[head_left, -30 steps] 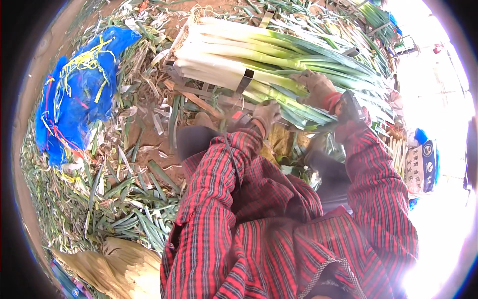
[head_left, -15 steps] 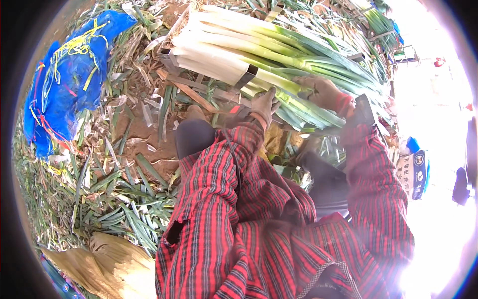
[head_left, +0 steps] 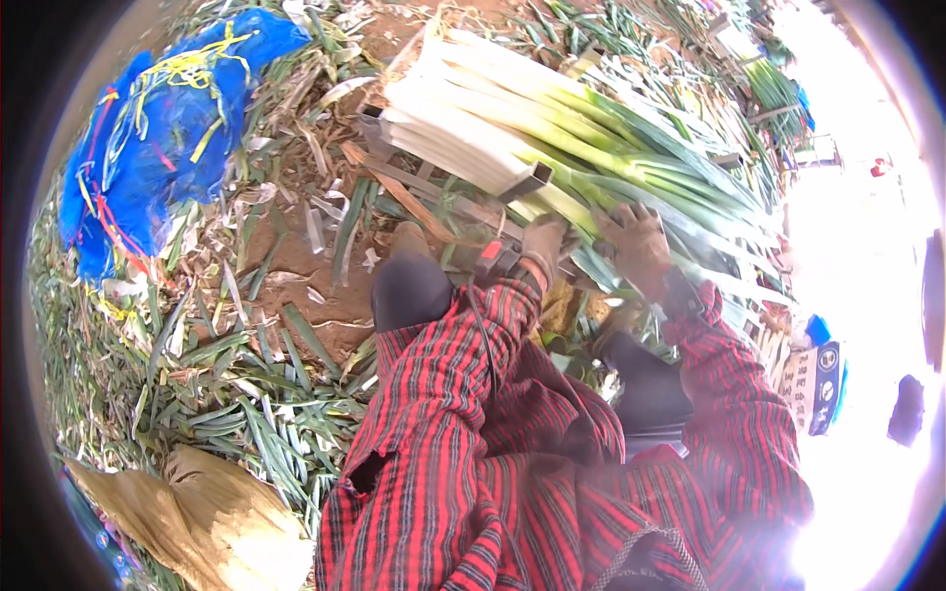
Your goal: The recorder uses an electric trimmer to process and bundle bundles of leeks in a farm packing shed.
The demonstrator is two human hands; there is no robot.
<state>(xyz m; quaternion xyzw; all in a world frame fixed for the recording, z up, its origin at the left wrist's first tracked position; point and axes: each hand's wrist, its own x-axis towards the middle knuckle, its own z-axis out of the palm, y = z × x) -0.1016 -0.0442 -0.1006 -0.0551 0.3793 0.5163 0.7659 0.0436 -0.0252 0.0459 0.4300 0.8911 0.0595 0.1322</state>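
A long bundle of leeks [head_left: 522, 118], white ends to the upper left and green leaves to the lower right, lies across a metal rack [head_left: 524, 183]. My left hand [head_left: 542, 239], in a dull glove, has its fingers bent at the bundle's near edge; what they grip is unclear. Just to its right, my right hand [head_left: 633, 241] rests on the green leaves, fingers spread and pointing away from me. A dark device with a red part is at my left wrist, and a cord runs along that sleeve.
Blue plastic sheeting [head_left: 168, 158] with yellow and red strings lies at left, among leaf scraps [head_left: 246, 414] on soil. A tan sheet [head_left: 207, 512] is at lower left, a printed sack [head_left: 813, 389] at right. Another rack of greens [head_left: 774, 98] stands at upper right.
My right hand has moved nearer me and toward my left hand, its fingers now spread on the leaves. My left hand is still at the near edge. The view has shifted slightly.
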